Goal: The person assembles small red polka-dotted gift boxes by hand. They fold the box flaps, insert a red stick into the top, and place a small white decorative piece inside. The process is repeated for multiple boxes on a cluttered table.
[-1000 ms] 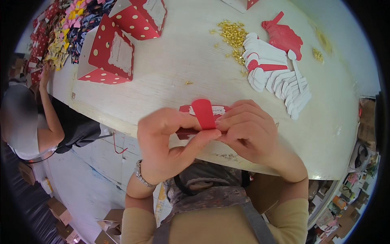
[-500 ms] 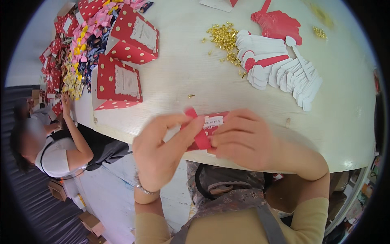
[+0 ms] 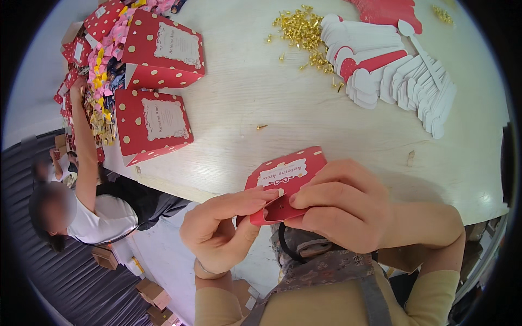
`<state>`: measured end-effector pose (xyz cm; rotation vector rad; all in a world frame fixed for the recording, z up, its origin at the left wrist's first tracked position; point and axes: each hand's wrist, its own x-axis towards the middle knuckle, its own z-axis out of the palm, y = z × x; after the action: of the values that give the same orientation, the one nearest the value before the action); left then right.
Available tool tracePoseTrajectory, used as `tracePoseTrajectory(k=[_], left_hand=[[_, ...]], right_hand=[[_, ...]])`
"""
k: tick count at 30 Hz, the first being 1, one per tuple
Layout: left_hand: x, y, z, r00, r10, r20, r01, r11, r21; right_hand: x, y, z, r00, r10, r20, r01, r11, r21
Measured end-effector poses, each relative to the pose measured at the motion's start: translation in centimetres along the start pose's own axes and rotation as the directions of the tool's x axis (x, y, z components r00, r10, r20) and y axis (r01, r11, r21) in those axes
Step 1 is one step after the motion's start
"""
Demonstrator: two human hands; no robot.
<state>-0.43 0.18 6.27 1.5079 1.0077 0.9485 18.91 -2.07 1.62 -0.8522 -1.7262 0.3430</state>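
A red polka-dot paper box point(image 3: 312, 158) with a white label is between my hands at the table's near edge. My left hand point(image 3: 220, 231) pinches a plain red flap or strip at its near left corner, thumb below and fingers on top. A small dark hole shows in the red card beside those fingertips. My right hand point(image 3: 348, 209) grips the box's right side, its fingers curled over the card. Beyond the box lies a single gold paper fastener point(image 3: 261, 127). What the fingertips cover underneath is hidden.
Two red dotted boxes point(image 3: 157, 122) stand at the left. Behind them are heaped wrapped sweets point(image 3: 103, 81). Gold fasteners point(image 3: 299, 32), white heart-ended strips point(image 3: 380, 81) and red card pieces point(image 3: 389, 12) lie at the far right. A person point(image 3: 103, 209) reaches toward the sweets.
The red strip has swung from across the box down to its near left corner, with my left hand on it. The box now shows more of its label. The other person's arm has stretched farther out.
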Motion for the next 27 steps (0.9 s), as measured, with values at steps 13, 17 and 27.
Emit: tracePoseTrajectory(k=[13, 17, 27], left_hand=[[0.4, -0.1, 0.4, 0.999, 0.034, 0.008, -0.035, 0.996, 0.086], [1.2, -0.1, 0.0, 0.98, 0.153, 0.129, -0.184, 0.944, 0.273], [0.5, -1.5, 0.1, 0.888, 0.419, 0.189, -0.459, 0.831, 0.314]], right_hand=[[-0.3, 0.3, 1.2, 0.991, 0.003, -0.135, -0.009, 0.999, -0.046], [-0.3, 0.2, 1.1, 0.99, 0.01, -0.139, -0.017, 0.999, -0.045], [0.4, -0.5, 0.0, 0.994, 0.079, 0.07, -0.073, 0.993, -0.089]])
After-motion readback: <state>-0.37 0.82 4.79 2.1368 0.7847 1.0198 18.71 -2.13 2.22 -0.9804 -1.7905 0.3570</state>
